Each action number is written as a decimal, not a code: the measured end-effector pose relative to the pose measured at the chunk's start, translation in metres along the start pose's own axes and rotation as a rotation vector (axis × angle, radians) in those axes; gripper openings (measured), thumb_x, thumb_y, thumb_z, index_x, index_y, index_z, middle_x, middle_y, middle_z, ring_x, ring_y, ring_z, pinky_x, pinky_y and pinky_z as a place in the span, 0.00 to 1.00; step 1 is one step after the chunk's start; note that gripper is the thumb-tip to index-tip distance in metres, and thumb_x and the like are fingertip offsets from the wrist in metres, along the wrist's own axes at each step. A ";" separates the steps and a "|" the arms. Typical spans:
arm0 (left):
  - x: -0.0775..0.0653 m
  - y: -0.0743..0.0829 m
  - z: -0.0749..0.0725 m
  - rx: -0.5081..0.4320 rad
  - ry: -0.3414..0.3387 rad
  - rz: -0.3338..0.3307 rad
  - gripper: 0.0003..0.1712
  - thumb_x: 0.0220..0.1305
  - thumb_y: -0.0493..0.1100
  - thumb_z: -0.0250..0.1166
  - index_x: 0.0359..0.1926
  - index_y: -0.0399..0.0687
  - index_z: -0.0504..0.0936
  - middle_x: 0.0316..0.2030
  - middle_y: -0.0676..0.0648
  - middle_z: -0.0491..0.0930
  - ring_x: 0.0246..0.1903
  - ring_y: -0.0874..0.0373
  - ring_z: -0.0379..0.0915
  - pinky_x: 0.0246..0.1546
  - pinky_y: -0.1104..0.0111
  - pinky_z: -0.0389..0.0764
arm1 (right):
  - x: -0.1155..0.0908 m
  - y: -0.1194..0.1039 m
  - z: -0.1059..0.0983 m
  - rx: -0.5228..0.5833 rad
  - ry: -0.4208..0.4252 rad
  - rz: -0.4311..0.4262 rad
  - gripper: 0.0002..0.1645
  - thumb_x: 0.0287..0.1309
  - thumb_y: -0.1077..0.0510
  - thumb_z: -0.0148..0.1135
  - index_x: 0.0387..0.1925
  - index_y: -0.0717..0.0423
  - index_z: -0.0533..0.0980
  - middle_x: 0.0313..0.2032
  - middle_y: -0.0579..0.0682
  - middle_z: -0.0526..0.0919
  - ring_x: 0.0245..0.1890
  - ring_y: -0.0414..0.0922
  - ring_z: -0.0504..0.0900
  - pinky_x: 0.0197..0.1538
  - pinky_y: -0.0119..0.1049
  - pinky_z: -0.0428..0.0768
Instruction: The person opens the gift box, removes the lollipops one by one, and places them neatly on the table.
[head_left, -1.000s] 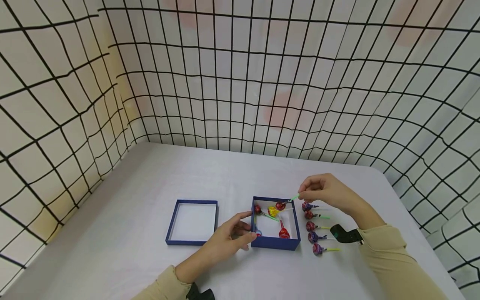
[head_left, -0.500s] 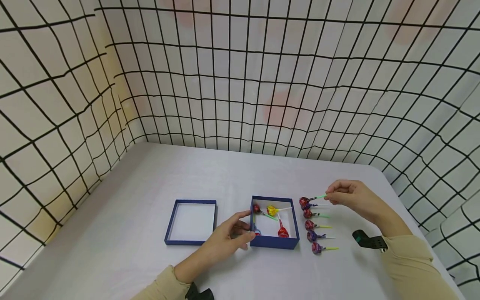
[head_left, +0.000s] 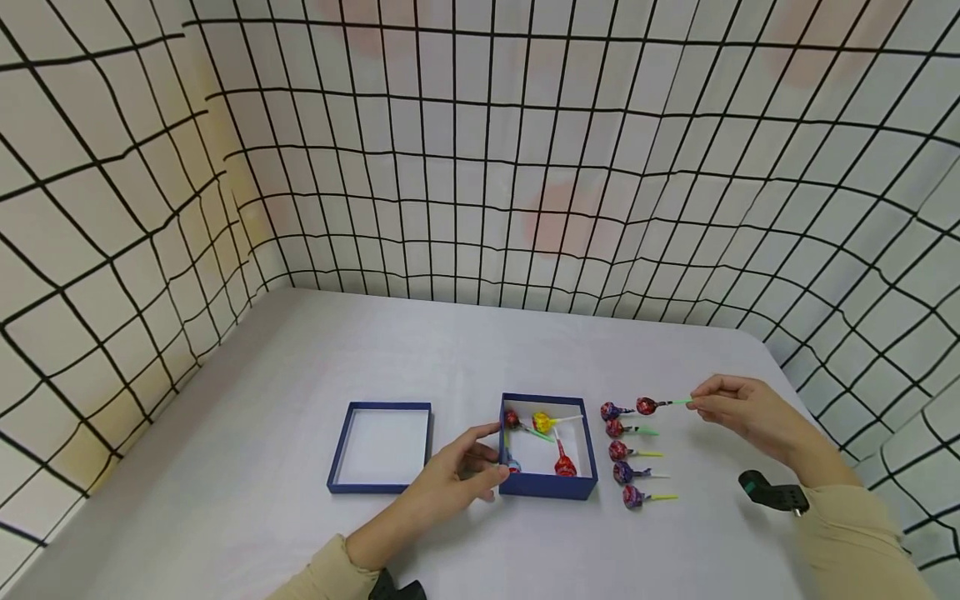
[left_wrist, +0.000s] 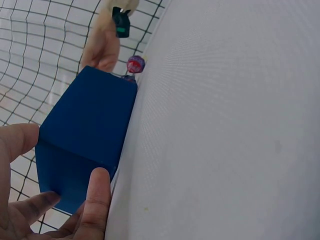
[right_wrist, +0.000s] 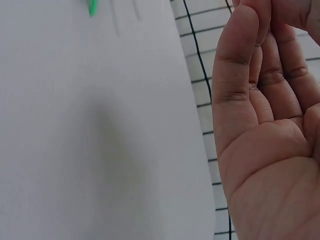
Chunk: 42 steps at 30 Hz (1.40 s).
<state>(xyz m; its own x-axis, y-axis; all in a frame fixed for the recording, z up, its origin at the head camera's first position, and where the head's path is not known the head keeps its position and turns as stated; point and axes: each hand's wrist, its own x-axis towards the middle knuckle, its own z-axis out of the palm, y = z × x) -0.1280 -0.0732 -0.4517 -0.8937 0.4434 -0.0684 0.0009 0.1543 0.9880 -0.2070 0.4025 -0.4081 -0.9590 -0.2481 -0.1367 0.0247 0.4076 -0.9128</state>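
My right hand [head_left: 746,412] pinches the green stick of a red-wrapped lollipop [head_left: 647,406], whose head points left, beside the upper end of a column of lollipops [head_left: 619,451]. My left hand [head_left: 450,475] rests its fingertips against the left side of the blue box [head_left: 550,486]; the left wrist view shows the fingertips [left_wrist: 98,187] touching the box's outer wall [left_wrist: 90,115]. Inside the box lie a yellow lollipop [head_left: 542,422], a red one [head_left: 565,465], a dark red one [head_left: 512,419] and a light blue one [head_left: 513,465], partly hidden. The held lollipop does not show in the right wrist view.
A shallow blue-rimmed lid [head_left: 380,488] lies on the white table [head_left: 247,500], left of the box. Behind and at the sides stands a white wall with a black grid [head_left: 465,167].
My right hand has carried the red lollipop out of the box and rightward over the column, then a little farther right. The left hand stays at the box.
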 end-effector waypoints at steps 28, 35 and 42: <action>0.001 -0.001 0.000 -0.001 -0.014 0.010 0.38 0.77 0.46 0.68 0.81 0.45 0.65 0.61 0.36 0.81 0.48 0.55 0.84 0.46 0.65 0.90 | -0.004 0.061 -0.044 -0.096 0.040 0.162 0.15 0.75 0.56 0.68 0.54 0.62 0.85 0.46 0.37 0.91 0.44 0.29 0.87 0.49 0.27 0.88; 0.001 0.000 -0.001 0.004 -0.014 0.016 0.38 0.77 0.46 0.67 0.81 0.44 0.65 0.60 0.35 0.81 0.47 0.54 0.85 0.45 0.66 0.90 | 0.001 0.060 -0.040 -0.220 0.072 0.187 0.27 0.74 0.51 0.69 0.61 0.70 0.80 0.45 0.37 0.91 0.41 0.28 0.86 0.46 0.27 0.88; 0.001 -0.001 -0.001 0.023 -0.005 0.014 0.37 0.77 0.46 0.68 0.80 0.44 0.66 0.60 0.35 0.81 0.44 0.52 0.87 0.42 0.71 0.86 | 0.002 0.054 -0.035 -0.295 0.075 0.211 0.30 0.74 0.49 0.69 0.62 0.72 0.80 0.44 0.39 0.91 0.38 0.30 0.83 0.42 0.28 0.86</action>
<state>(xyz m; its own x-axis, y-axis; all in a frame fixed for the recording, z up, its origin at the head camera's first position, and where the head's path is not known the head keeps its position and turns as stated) -0.1292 -0.0737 -0.4527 -0.8915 0.4497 -0.0554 0.0235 0.1680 0.9855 -0.2174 0.4546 -0.4445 -0.9600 -0.0708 -0.2710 0.1518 0.6813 -0.7161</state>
